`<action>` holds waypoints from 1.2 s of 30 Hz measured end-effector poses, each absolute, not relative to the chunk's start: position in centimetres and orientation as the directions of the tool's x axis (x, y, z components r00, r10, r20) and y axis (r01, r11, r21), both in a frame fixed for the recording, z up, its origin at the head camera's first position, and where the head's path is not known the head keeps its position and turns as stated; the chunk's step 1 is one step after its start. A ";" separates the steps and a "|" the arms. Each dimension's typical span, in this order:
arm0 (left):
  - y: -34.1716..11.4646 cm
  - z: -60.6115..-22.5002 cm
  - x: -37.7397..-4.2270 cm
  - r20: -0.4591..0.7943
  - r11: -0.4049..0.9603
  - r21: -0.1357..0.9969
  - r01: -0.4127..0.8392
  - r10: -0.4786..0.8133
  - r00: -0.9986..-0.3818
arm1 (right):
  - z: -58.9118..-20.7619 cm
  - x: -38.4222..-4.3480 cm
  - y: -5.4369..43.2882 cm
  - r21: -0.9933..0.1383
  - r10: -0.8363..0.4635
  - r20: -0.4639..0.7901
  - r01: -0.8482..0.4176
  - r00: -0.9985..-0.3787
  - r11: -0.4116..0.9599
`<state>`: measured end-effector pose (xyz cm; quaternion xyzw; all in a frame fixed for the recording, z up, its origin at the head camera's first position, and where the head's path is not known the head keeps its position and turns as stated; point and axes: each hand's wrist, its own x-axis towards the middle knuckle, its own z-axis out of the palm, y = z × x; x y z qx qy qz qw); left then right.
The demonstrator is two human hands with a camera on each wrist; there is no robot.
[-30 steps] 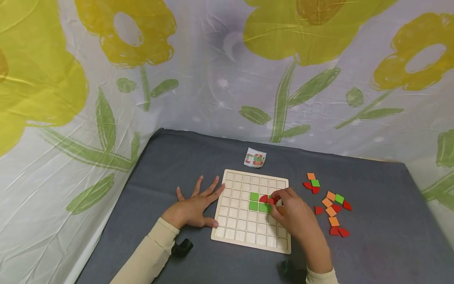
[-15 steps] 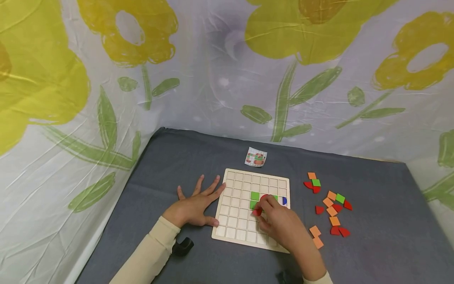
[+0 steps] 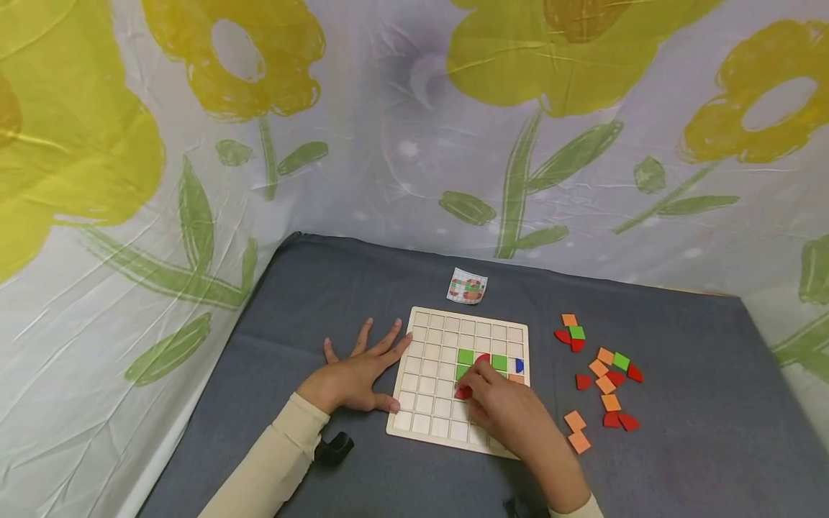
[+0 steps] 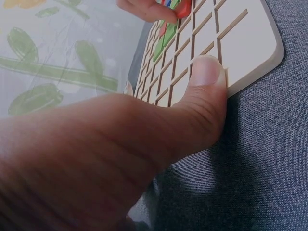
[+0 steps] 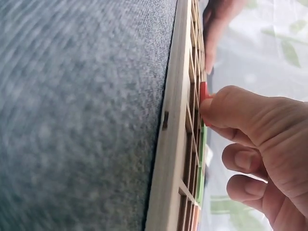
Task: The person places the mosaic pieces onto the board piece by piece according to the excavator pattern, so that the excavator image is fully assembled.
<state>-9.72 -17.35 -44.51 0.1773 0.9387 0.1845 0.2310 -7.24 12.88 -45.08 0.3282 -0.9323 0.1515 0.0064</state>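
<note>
A wooden grid board (image 3: 427, 388) lies on the grey cloth, with green squares (image 3: 465, 356) and a few other coloured pieces set in its cells. My left hand (image 3: 350, 378) rests at the board's left edge, fingers spread; in the left wrist view its thumb (image 4: 206, 77) lies on the rim. Over the middle of the board, my right hand (image 3: 512, 403) pinches a red quarter-circle tile (image 3: 463, 393) between thumb and fingers. The right wrist view shows that red tile (image 5: 203, 91) tilted on edge at the grid. Part of the board is hidden under the right hand.
Right of the board lie loose orange, red and green tiles (image 3: 605, 385), with two orange squares (image 3: 576, 430) nearer the front. A small printed pattern card (image 3: 467, 286) lies behind the board. A flower-printed curtain (image 3: 382, 144) hangs behind the table.
My right hand has moved left and slightly forward over the board with the red tile, uncovering a blue piece and an orange piece near the right edge. My left hand stays in place.
</note>
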 end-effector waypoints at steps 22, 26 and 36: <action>-17.2 -44.4 -9.7 -0.374 0.876 0.422 0.234 0.403 -0.835 | -45.0 -7.4 12.9 -0.272 -0.638 0.118 -0.643 -0.761 0.716; -17.2 -44.4 -9.6 -0.372 0.874 0.425 0.235 0.405 -0.835 | -45.0 -7.3 12.9 -0.273 -0.638 0.111 -0.641 -0.762 0.718; -17.2 -44.4 -9.6 -0.364 0.870 0.433 0.236 0.408 -0.837 | -44.5 -7.1 13.8 -0.324 -0.575 0.147 -0.588 -0.805 0.741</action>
